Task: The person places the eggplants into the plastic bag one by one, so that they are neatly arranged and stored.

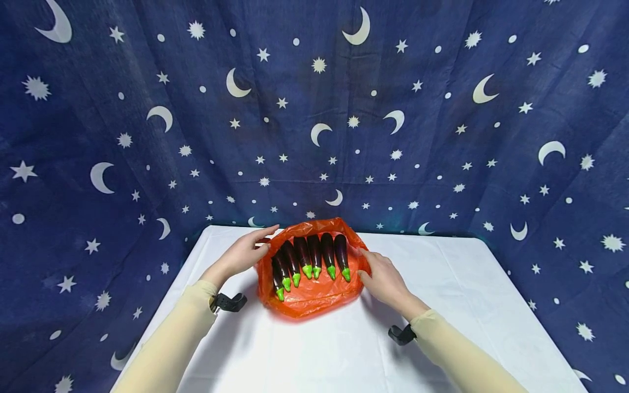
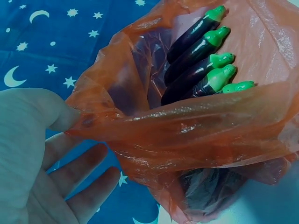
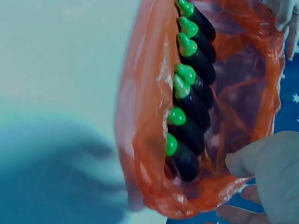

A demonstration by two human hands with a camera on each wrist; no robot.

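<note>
An orange-red plastic bag (image 1: 300, 312) stands with its mouth spread wide on the table. Several eggplants (image 1: 315, 252) with bright green caps lie side by side in a row inside it. At the bag's left edge, my left hand (image 1: 244, 252) pinches the rim between thumb and index finger; its other fingers are spread outside the plastic (image 2: 187, 135). My right hand (image 1: 387, 277) holds the right edge, with the thumb over the rim and the fingers on the outer side, partly hidden in the right wrist view. Neither hand touches the eggplants (image 3: 198, 63).
A white cloth covers the table (image 1: 442, 305), whose far edge runs just behind the bag. Dark blue curtains (image 1: 295, 109) printed with moons and stars hang behind and at both sides. A black strap (image 1: 231, 302) is on the left wrist, with another (image 1: 402, 334) on the right.
</note>
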